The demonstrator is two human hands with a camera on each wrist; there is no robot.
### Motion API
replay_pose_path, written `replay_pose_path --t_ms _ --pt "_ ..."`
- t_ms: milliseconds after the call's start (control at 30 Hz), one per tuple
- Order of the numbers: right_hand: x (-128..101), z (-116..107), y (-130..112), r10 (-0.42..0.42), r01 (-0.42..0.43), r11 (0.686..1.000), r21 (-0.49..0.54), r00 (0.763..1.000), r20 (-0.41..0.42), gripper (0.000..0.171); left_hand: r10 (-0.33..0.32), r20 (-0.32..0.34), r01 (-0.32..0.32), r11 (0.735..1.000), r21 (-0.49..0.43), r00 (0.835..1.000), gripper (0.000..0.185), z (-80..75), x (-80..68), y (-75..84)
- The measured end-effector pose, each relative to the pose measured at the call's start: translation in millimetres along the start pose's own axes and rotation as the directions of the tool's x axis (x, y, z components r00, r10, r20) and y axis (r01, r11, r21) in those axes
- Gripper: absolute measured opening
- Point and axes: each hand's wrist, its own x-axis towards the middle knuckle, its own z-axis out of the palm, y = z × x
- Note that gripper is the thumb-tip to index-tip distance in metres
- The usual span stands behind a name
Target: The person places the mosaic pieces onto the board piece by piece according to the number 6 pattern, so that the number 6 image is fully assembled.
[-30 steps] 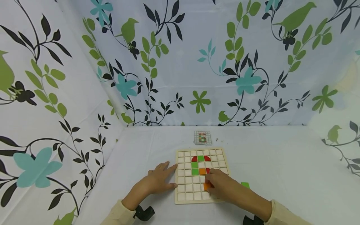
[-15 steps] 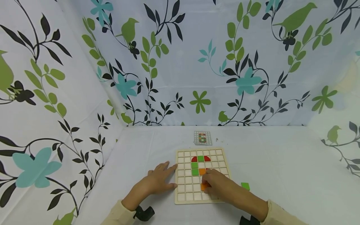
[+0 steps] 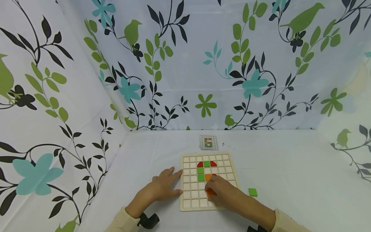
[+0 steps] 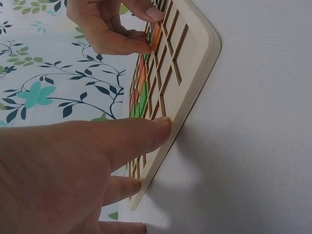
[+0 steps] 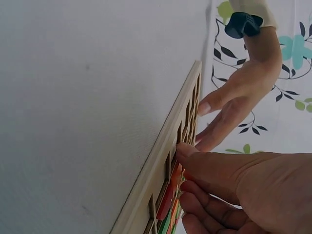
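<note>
A wooden grid board (image 3: 191,187) lies on the white table. It carries red, green and orange tiles (image 3: 201,174) in its upper middle cells. My right hand (image 3: 213,190) pinches an orange tile (image 3: 210,193) low over the board's lower middle cells; the left wrist view shows the orange tile (image 4: 156,36) on edge between thumb and finger. My left hand (image 3: 171,182) lies flat on the table, with its straight fingers (image 4: 146,134) touching the board's left edge (image 4: 197,53). In the right wrist view my right hand (image 5: 195,161) is at the board (image 5: 170,141).
A loose green tile (image 3: 252,192) lies on the table right of the board. A small pattern card (image 3: 208,142) sits behind the board. Floral cloth walls (image 3: 185,64) enclose the table at the back and both sides.
My right hand has slid a little left across the board with the orange tile, uncovering the green tile fully. The left hand has stayed put.
</note>
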Motion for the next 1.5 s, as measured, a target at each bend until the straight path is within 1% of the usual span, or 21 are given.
replay_pose_path --t_ms 67,200,267,300,400,467,533,633,800,900,1067,1167,1233,1367,1500 --pt "-2 -1 -1 0.006 -0.006 1.000 0.010 1.000 -0.001 0.014 0.005 0.001 -0.005 1.000 -0.003 1.000 0.077 0.0 0.0 -0.3" --pt "-7 -6 -1 0.009 -0.008 1.000 0.022 1.000 -0.030 0.017 0.004 0.005 -0.004 1.000 -0.005 1.000 0.078 -1.0 -0.3 0.7" --pt "-11 -9 0 -0.002 0.003 1.000 0.018 0.998 -0.062 0.020 0.004 0.005 -0.004 1.000 -0.008 1.000 0.078 -1.4 -0.3 1.3" --pt "-13 -11 1 0.006 -0.004 1.000 0.020 0.997 -0.073 0.021 0.005 0.003 -0.004 1.000 -0.007 1.000 0.078 -1.6 -0.3 1.6" --pt "-19 -19 6 0.048 -0.044 0.998 0.045 0.995 -0.093 0.023 0.003 0.005 -0.003 1.000 -0.014 1.000 0.077 -1.4 -0.3 2.1" --pt "-22 -24 8 0.095 -0.089 0.994 0.070 0.991 -0.099 0.024 0.000 0.005 0.000 1.000 -0.010 1.000 0.077 -1.5 -0.3 2.3" --pt "-24 -29 11 0.147 -0.139 0.987 0.077 0.983 -0.110 0.025 -0.005 0.009 0.005 1.000 -0.007 1.000 0.076 -1.1 -0.1 1.7" --pt "-30 -35 15 0.195 -0.186 0.980 0.075 0.971 -0.137 0.026 -0.007 0.005 0.007 1.000 -0.005 1.000 0.075 -1.3 0.3 1.1" --pt "-40 -44 24 0.211 -0.197 0.976 0.092 0.961 -0.181 0.026 -0.002 0.009 0.002 1.000 -0.013 1.000 0.075 -2.0 -0.1 1.1" --pt "-47 -50 32 0.253 -0.235 0.965 0.113 0.949 -0.186 0.026 -0.003 0.012 0.003 1.000 -0.018 1.000 0.076 -1.8 -0.3 1.3" --pt "-66 -58 45 0.352 -0.325 0.930 0.172 0.922 -0.159 0.028 0.004 0.008 -0.004 1.000 -0.013 1.000 0.076 -2.5 -0.2 1.2" --pt "-80 -60 53 0.397 -0.363 0.908 0.210 0.905 -0.151 0.029 0.007 0.006 -0.007 1.000 0.008 1.000 0.077 0.0 1.3 -1.5" --pt "-89 -61 57 0.415 -0.378 0.899 0.222 0.897 -0.153 0.029 0.006 -0.002 -0.006 1.000 0.011 1.000 0.077 2.6 2.4 -3.7" --pt "-104 -60 60 0.412 -0.376 0.903 0.206 0.895 -0.169 0.029 0.003 -0.004 -0.003 1.000 0.017 1.000 0.077 6.4 4.3 -6.5" --pt "-114 -58 60 0.416 -0.384 0.903 0.193 0.892 -0.174 0.031 0.006 -0.006 -0.006 1.000 0.005 1.000 0.077 5.6 3.9 -5.1"
